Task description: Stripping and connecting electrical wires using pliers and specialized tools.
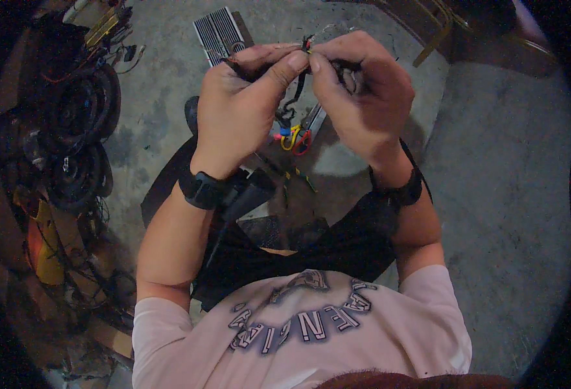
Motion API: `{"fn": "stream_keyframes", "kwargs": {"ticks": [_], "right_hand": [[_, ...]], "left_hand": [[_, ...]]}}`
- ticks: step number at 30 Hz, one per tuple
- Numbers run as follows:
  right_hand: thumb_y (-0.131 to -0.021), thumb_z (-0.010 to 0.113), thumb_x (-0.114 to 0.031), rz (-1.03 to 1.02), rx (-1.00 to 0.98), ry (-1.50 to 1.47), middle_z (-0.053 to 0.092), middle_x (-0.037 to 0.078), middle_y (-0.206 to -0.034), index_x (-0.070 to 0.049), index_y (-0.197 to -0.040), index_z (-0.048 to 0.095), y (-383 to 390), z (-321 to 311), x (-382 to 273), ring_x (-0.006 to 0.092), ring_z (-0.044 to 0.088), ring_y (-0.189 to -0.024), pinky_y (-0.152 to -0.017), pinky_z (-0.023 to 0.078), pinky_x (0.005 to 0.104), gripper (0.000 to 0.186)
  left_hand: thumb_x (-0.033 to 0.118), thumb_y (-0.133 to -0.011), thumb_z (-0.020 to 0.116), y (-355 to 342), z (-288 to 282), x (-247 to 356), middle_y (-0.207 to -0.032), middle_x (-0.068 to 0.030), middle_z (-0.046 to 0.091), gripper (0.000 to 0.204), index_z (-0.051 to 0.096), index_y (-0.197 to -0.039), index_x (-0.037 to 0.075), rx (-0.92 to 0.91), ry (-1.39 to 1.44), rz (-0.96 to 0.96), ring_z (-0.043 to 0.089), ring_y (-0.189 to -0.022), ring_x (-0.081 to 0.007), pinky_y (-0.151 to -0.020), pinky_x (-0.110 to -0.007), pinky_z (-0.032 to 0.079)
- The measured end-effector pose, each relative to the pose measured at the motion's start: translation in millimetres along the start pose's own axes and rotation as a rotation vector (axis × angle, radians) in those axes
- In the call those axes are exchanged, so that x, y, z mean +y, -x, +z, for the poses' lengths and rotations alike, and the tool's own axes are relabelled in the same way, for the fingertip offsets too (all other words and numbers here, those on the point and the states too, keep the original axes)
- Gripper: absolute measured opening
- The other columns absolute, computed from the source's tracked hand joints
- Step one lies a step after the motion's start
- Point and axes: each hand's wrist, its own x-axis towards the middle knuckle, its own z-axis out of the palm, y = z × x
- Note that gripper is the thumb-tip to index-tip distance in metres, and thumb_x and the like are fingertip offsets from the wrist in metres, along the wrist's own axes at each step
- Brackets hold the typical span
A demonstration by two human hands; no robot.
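Note:
My left hand (243, 107) and my right hand (366, 91) meet at the top middle, thumbs and fingertips pinched together on a black cable (305, 44). Small bits of red and green wire show at the pinch, and thin pale strands stick out beyond the fingertips. From the pinch the cable hangs down between my hands to a blue piece (285, 131) and yellow and red loops (296, 141). A dark loop, perhaps more cable, lies inside the curled fingers of my right hand. Beside the loops is a slim silvery thing (314, 118), partly hidden by that hand.
A finned metal box (222, 32) lies on the concrete floor just beyond my left hand. Black wheels (81, 110) and tangled cables crowd the left side, with an orange-yellow piece (47, 243) lower down. A brown metal frame (438, 39) stands at the upper right.

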Motion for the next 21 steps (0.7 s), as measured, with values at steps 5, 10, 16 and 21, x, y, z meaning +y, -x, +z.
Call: {"fn": "stream_keyframes", "kwargs": {"ticks": [5, 10, 16, 21], "right_hand": [[-0.074, 0.074, 0.002, 0.002, -0.014, -0.012, 0.064, 0.006, -0.077, -0.007, -0.09, 0.065, -1.9, -0.8, -1.0, 0.0155, 0.059, -0.061, -0.055, 0.046, 0.0264, 0.02], [-0.073, 0.073, 0.003, -0.029, 0.005, -0.048, 0.064, 0.006, -0.077, -0.007, -0.089, 0.065, -4.7, -1.4, -5.3, 0.0167, 0.06, -0.062, -0.055, 0.047, 0.0271, 0.021], [-0.071, 0.073, 0.004, -0.204, 0.003, 0.035, 0.064, 0.007, -0.079, -0.007, -0.09, 0.063, -7.4, -0.2, -0.1, 0.0193, 0.063, -0.064, -0.056, 0.05, 0.0289, 0.024], [-0.071, 0.074, 0.004, -0.181, 0.008, 0.04, 0.065, 0.008, -0.08, -0.006, -0.091, 0.062, -4.5, 3.2, 1.9, 0.0204, 0.064, -0.066, -0.058, 0.052, 0.0302, 0.025]], "left_hand": [[0.018, -0.092, 0.069, -3.7, -4.7, -4.3, -0.094, -0.0031, 0.071, 0.027, 0.07, -0.111, -0.001, -0.06, 0.037, -0.014, 0.06, -0.081, -0.0044, -0.071, -0.019, 0.046], [0.014, -0.092, 0.068, 3.0, -6.5, 1.2, -0.096, -0.0033, 0.071, 0.025, 0.069, -0.113, -0.001, -0.068, -0.007, 0.02, 0.059, -0.082, -0.0045, -0.07, -0.019, 0.046], [0.011, -0.094, 0.066, 5.6, -1.5, -1.6, -0.097, -0.0059, 0.072, 0.024, 0.068, -0.113, -0.003, -0.044, -0.062, 0.233, 0.061, -0.085, -0.0079, -0.074, -0.022, 0.049], [0.011, -0.095, 0.064, 7.7, 0.5, -7.8, -0.095, -0.0086, 0.072, 0.023, 0.068, -0.11, -0.004, -0.005, -0.106, 0.304, 0.064, -0.084, -0.0102, -0.074, -0.023, 0.05]]}}
